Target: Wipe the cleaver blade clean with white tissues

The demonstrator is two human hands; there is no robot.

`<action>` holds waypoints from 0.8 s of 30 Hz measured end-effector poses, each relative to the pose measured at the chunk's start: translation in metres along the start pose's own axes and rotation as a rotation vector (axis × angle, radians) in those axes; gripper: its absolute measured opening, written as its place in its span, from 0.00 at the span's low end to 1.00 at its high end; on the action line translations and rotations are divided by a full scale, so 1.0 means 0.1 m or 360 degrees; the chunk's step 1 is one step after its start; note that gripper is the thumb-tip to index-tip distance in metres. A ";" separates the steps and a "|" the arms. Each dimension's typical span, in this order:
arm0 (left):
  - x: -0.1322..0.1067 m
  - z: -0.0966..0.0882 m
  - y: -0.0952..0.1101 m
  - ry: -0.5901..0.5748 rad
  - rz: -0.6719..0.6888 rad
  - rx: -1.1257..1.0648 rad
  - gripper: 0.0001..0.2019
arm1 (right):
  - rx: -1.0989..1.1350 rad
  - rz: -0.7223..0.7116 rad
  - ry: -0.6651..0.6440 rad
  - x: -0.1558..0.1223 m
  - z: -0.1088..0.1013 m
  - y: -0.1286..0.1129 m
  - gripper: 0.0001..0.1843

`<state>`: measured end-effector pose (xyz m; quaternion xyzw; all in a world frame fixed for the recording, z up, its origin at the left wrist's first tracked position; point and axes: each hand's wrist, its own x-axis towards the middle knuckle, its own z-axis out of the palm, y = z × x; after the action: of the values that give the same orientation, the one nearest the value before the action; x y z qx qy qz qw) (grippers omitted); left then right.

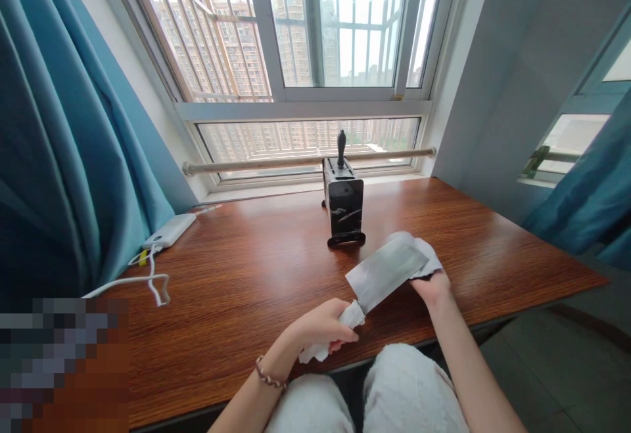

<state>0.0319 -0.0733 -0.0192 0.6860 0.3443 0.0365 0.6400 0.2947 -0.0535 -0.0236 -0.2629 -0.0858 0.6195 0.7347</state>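
A cleaver [387, 272] with a broad metal blade is held above the near part of the table, its blade pointing up and to the right. My left hand [328, 324] is closed round its handle, which has white tissue [352, 315] wrapped about it. At the far end of the blade, my right hand [431, 287] is closed on a white paper towel [428, 252] pressed against the metal. Part of the right hand's fingers is hidden behind the blade and towel. Beyond the cleaver stands a black knife block [346, 206], with one dark handle [341, 147] sticking up from its top.
The brown wooden table [236, 275] reaches to the window sill. At the left lie a white power strip [172, 229] and its looped white cable [152, 278], beside a blue curtain [73, 124]. A pale rail [276, 163] crosses the window. The lower left corner is pixelated.
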 end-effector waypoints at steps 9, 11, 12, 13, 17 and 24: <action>-0.02 0.05 -0.01 0.0145 -0.0003 0.0023 0.10 | -0.0064 0.0379 -0.0161 -0.37 0.01 0.51 0.19; -0.03 0.06 0.00 0.0144 0.0012 0.0000 0.11 | -0.0061 0.0361 -0.0202 -0.38 0.02 0.53 0.18; -0.03 0.05 0.00 0.0138 0.0014 -0.0019 0.11 | -0.0048 0.0322 -0.0199 -0.37 0.03 0.51 0.18; -0.03 0.05 0.00 0.0129 0.0012 -0.0037 0.11 | -0.0022 0.0257 -0.0183 -0.36 0.03 0.48 0.18; -0.01 0.03 -0.03 0.0085 -0.0018 -0.0059 0.11 | 0.0174 -0.0062 -0.0111 -0.28 0.04 0.35 0.20; 0.00 0.02 0.02 0.0071 -0.0043 -0.0013 0.11 | -0.0011 0.0332 -0.0075 -0.33 -0.04 0.48 0.18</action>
<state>0.0339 -0.0751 -0.0176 0.6776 0.3675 0.0447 0.6354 0.2480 -0.0815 -0.0435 -0.2582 -0.0773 0.6984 0.6630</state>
